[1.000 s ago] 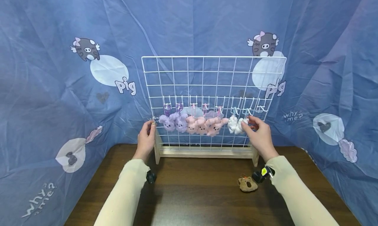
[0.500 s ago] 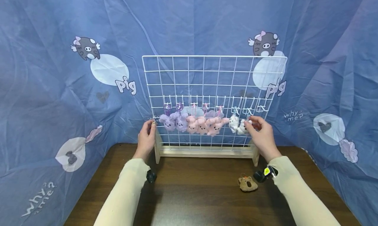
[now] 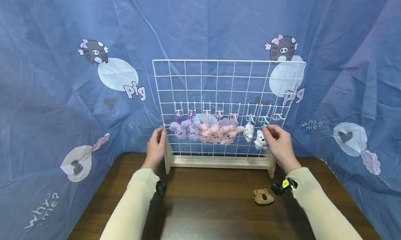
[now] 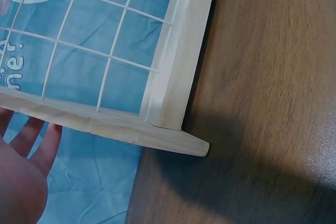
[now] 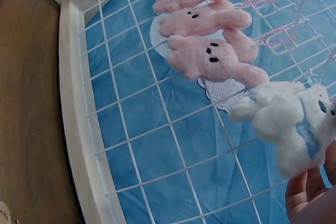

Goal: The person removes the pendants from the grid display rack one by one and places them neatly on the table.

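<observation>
A white wire grid rack (image 3: 224, 76) stands in a wooden base (image 3: 219, 162). My left hand (image 3: 156, 146) grips the rack's left wooden upright; in the left wrist view, fingers (image 4: 47, 145) reach behind the wood. My right hand (image 3: 280, 146) pinches the light-blue chain top of a white plush keychain (image 3: 260, 140), thumb and forefinger just under its hook. That plush hangs upright, face forward. Another white plush keychain (image 3: 248, 132) hangs to its left. In the right wrist view, white fur (image 5: 283, 119) covers part of the right fingers.
Pink plush keychains (image 3: 216, 133) and purple plush keychains (image 3: 187, 130) hang on hooks further left. One more hook (image 3: 277, 116) is at the far right. A brown koala-like plush (image 3: 263, 196) lies on the wooden table (image 3: 206, 205). Blue printed cloth (image 3: 62, 128) surrounds the rack.
My right fingers have moved from the white plush's body up to its chain. The plush has dropped lower and turned face forward, apart from its neighbour. My left hand keeps its place.
</observation>
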The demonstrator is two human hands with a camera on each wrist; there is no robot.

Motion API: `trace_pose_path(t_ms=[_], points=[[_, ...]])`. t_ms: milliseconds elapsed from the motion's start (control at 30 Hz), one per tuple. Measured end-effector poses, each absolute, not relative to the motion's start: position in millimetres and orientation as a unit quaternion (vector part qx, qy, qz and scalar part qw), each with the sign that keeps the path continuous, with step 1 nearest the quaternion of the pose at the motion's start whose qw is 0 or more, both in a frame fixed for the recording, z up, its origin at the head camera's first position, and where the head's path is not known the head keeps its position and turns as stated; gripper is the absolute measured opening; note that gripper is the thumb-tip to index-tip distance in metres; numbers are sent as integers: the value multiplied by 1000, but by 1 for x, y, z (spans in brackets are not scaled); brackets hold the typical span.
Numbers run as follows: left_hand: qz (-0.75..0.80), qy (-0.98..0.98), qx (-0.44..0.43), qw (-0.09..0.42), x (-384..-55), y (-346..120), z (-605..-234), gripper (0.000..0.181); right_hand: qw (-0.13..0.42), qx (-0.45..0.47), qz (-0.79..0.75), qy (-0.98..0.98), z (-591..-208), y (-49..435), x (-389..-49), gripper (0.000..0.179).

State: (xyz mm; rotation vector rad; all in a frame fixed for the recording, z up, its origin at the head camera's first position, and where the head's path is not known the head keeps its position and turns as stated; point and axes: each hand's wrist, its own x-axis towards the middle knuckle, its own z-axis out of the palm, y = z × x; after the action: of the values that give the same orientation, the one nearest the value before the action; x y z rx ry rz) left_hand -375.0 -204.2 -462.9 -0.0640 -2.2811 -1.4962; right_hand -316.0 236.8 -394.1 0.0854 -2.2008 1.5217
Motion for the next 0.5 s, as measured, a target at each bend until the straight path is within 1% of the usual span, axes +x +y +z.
trace_pose_path(t_ms=[233,500], points=[[-539,-818,-23,198,-374,-205,-463,41,247,47,564,-787,-393,237,-313,28],[-548,-814,-25,189,-372,-204,-461,41,261,40,563,-783,-392,242,-312,25]])
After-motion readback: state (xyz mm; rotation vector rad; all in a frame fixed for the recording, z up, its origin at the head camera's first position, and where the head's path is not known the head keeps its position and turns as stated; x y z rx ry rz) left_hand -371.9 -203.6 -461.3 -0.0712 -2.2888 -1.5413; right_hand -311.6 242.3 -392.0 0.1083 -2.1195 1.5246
